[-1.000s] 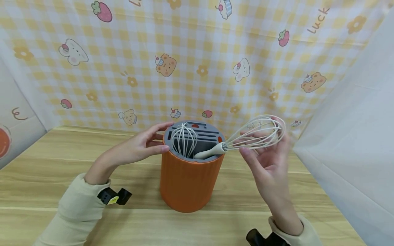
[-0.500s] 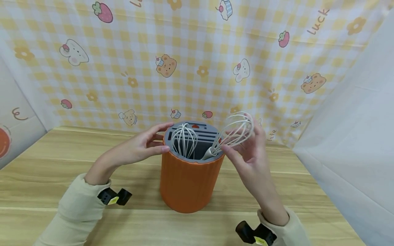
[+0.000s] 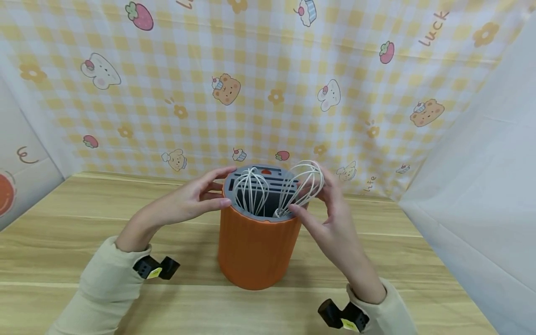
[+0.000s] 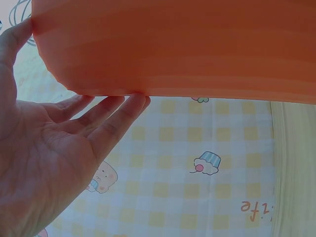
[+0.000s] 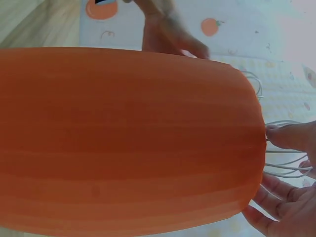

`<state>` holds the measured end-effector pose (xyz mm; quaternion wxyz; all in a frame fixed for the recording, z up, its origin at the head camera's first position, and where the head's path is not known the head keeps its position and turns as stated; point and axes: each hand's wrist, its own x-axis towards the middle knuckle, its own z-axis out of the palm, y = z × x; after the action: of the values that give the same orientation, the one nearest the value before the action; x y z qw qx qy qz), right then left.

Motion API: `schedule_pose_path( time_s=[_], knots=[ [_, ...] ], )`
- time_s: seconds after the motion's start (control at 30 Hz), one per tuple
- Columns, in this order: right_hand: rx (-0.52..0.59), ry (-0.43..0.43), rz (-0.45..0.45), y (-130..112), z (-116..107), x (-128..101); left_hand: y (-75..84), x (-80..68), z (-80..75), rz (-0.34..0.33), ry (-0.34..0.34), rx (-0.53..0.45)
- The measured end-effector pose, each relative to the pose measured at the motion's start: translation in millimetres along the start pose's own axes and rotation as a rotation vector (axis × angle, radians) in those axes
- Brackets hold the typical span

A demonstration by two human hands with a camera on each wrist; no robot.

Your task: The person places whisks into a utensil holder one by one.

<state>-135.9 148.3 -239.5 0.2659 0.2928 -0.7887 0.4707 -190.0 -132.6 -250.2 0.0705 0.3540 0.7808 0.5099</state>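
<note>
An orange ribbed utensil holder (image 3: 257, 251) with a grey slotted top stands upright on the table. At its left rim, my left hand (image 3: 184, 200) rests with thumb and fingers spread fairly straight; in the left wrist view its fingertips touch the orange side. My right hand (image 3: 332, 223) pinches a second whisk (image 3: 307, 179) by its wire loops at the right rim. That whisk's handle is down in the front opening, mostly hidden. Another whisk (image 3: 250, 188) stands wires-up in the left of the same opening, its handle out of sight.
The wood-grain table (image 3: 176, 307) runs under the holder. Behind it hangs a yellow checked cloth (image 3: 268, 56), with a white panel (image 3: 473, 186) at the right. Narrow slots (image 3: 272, 184) fill the back of the holder's top.
My right hand has moved left with its whisk. The whisk has gone from nearly level to upright, and its handle has sunk into the opening. The left hand has stayed put.
</note>
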Motion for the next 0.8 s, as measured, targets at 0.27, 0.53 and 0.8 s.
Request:
schedule_pose_path(
  time_s=[0.27,0.53,0.8],
  knots=[
    [-0.102,-0.032,0.061,1.9,-1.0,-1.4,0.0,0.3,0.4,-0.006,-0.002,-0.004],
    [-0.152,-0.1,0.07,1.6,-3.9,-0.7,-0.1,0.3,0.3,-0.002,0.001,0.002],
    [-0.186,-0.131,0.058,3.0,-2.2,-2.0,0.4,0.3,0.3,0.0,-0.002,0.0]
  ],
)
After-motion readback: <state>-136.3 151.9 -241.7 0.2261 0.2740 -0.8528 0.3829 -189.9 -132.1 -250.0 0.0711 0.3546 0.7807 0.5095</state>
